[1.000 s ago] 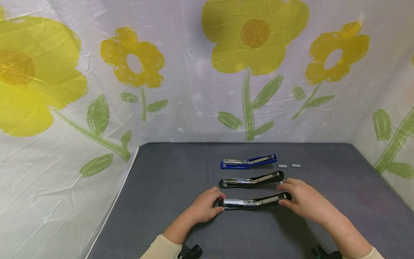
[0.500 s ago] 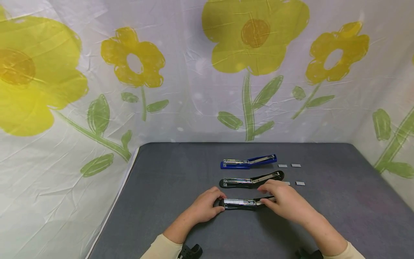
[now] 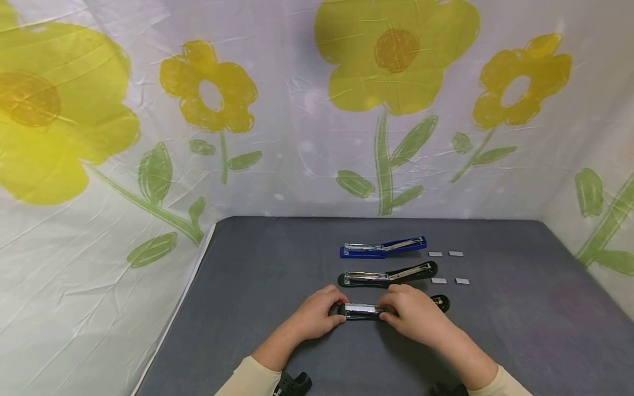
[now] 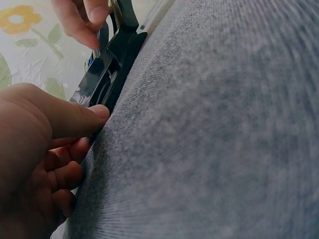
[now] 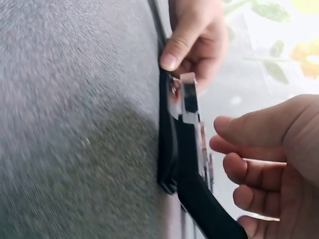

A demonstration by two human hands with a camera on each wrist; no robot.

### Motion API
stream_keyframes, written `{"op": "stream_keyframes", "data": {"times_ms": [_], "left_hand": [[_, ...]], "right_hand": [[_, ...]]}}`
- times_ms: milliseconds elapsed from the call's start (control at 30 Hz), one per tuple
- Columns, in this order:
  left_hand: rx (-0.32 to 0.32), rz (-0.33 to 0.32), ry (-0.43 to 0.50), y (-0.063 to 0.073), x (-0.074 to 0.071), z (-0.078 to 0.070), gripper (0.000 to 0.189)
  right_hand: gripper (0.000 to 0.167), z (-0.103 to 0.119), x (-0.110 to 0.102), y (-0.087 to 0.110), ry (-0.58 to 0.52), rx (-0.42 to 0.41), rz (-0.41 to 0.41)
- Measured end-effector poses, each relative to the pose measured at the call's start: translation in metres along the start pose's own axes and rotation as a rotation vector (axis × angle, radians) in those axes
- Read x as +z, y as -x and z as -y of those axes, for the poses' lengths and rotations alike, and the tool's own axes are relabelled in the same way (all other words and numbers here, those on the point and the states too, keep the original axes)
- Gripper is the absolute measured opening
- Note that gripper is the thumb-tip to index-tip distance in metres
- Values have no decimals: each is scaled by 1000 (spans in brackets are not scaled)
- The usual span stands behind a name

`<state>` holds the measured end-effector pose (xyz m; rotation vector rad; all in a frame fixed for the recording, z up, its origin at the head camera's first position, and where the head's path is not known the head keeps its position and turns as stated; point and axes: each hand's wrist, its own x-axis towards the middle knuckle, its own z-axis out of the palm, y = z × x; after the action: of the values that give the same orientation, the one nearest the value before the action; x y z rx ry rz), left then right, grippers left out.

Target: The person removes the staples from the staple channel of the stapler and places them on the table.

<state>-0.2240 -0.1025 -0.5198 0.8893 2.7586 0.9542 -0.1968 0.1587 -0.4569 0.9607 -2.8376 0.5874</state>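
The nearest black stapler lies opened out flat on the table, its metal magazine showing a pale row of staples. My left hand pinches its left end; in the left wrist view the thumb presses against the black base. Over the stapler's middle is my right hand, thumb and forefinger close to the magazine. In the right wrist view its fingers curl loosely beside the stapler, with nothing visible between them. The right hand hides part of the stapler's top arm, whose rounded end shows beyond it.
Behind lie a second opened black stapler and an opened blue stapler. Pairs of small white strips sit to their right, including a back strip and a nearer strip. A flower-printed curtain borders the grey table.
My right hand has moved left from the stapler's right end to its middle, uncovering the nearer pair of white strips. The left hand has kept its grip on the left end.
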Motion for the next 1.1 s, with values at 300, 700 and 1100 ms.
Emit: {"op": "stream_keyframes", "data": {"times_ms": [300,700,1100], "left_hand": [[-1,-2,-7,-1,0,-1,24],[11,-14,9,0,-1,-2,23],[16,-25,12,-1,1,1,24]], "right_hand": [[9,10,14,-1,119,50,-51],[13,25,30,-1,21,309,-172],[13,26,33,-10,-166,419,-229]]}}
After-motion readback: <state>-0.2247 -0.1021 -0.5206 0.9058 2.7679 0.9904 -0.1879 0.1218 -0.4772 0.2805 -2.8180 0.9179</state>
